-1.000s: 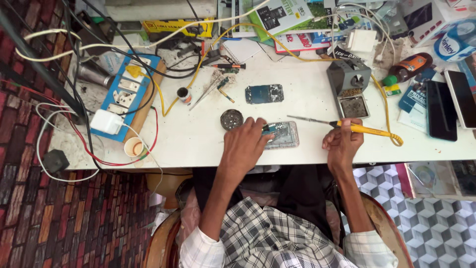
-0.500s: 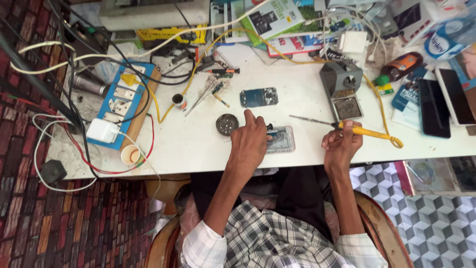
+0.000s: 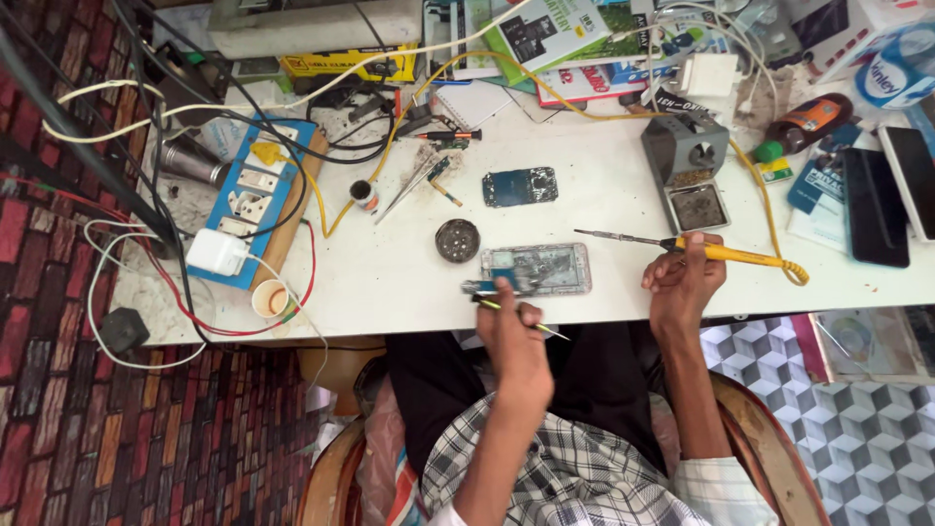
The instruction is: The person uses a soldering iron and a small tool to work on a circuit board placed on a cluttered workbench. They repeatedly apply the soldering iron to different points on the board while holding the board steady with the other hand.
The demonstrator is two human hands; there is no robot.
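Here, a yellow-handled soldering iron (image 3: 696,247) is gripped in the right hand (image 3: 682,282), fingers closed around the handle, its metal tip pointing left over the white table (image 3: 390,273). A thin tool (image 3: 521,317) is pinched between the fingers of the left hand (image 3: 511,336), which is held at the table's near edge, touching the opened phone (image 3: 536,268). The phone is laid flat near that edge, between the two hands. A small round tin (image 3: 457,240) is seen just beside it, and a loose circuit board (image 3: 519,186) lies farther back. A grey soldering stand (image 3: 685,170) is set behind the right hand.
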